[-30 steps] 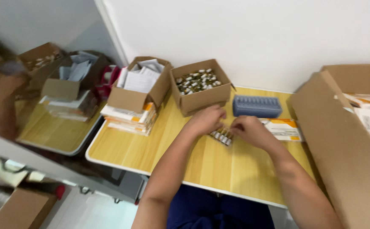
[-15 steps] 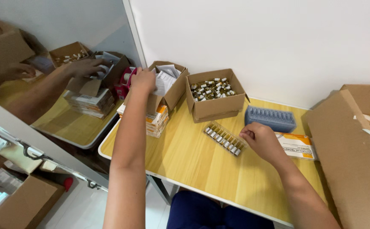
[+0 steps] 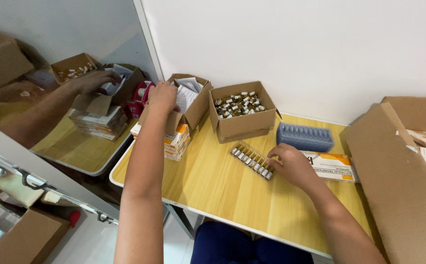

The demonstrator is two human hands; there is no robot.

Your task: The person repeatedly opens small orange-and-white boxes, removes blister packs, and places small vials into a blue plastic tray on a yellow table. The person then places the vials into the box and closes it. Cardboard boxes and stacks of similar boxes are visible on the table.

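Bright, even light; sharp, wide-angle view.

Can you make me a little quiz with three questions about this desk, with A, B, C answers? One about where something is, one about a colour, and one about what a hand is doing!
1. Where is the row of small vials?
A. inside the blue tray
B. flat on the yellow table, in front of the open box of vials
C. on the floor

2. What colour is the ridged plastic tray?
A. blue
B. red
C. green

3. What is the left hand doing?
A. lying flat on the table
B. holding the tray
C. reaching into the open cardboard box of folded papers

Answers:
1 B, the row lies on the table before the box of vials, with the right hand touching its end.
2 A, the tray by the wall is blue.
3 C, the hand sits at the rim of the box of papers.
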